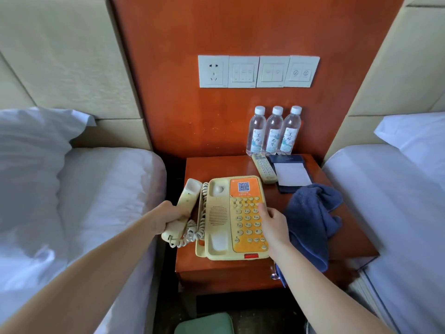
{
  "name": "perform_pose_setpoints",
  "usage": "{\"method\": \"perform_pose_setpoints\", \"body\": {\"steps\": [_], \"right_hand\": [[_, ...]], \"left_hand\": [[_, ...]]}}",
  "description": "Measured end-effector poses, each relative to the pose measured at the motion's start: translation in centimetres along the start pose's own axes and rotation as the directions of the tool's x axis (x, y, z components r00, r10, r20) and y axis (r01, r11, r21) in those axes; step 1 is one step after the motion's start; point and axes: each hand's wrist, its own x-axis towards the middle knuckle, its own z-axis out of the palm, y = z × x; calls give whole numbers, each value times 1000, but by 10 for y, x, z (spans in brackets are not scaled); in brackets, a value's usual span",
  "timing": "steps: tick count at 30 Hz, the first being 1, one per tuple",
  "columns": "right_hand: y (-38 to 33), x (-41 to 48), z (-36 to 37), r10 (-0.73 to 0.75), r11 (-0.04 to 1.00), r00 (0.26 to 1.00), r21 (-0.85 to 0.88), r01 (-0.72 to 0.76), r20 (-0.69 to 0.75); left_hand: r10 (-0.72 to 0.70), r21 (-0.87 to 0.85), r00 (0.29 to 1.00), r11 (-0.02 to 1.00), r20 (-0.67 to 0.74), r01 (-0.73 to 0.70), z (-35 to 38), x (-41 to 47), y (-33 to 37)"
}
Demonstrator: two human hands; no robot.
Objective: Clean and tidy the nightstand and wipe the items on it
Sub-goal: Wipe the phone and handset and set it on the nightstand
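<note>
A cream telephone base (218,213) with an orange keypad stands on the wooden nightstand (216,165). My left hand (166,218) grips the cream handset (183,208), lifted off its cradle to the left of the base, with the coiled cord (201,220) hanging between them. My right hand (273,222) rests on the right side of the keypad, fingertips touching the keys, holding nothing. A blue cloth (313,218) lies crumpled on the nightstand just right of that hand, partly draped over the front edge.
Three water bottles (273,130) stand at the back against the wooden panel. A remote control (263,168) and a notepad in a dark holder (292,173) lie in front of them. Beds flank the nightstand. Wall switches (258,71) sit above. A green object (204,324) is on the floor.
</note>
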Motion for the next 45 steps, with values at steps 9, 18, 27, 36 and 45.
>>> {"method": "perform_pose_setpoints", "body": {"steps": [9,18,27,36,45], "right_hand": [[-1,6,-8,-106,942,993,-313,118,55],[-58,-20,5,-389,857,920,-344,383,54],[-81,-41,30,-129,989,929,107,97,347],[-54,-47,12,-1,950,910,284,-129,414],[-32,-48,24,120,907,908,328,-265,401]], "left_hand": [[115,-168,992,978,-55,-122,-1,-4,27],[249,-279,967,926,-51,-253,21,-27,51],[453,-341,875,860,167,-380,29,-64,40],[440,-185,837,898,327,-400,12,-70,11],[444,330,806,750,392,-574,18,-70,-3]]}}
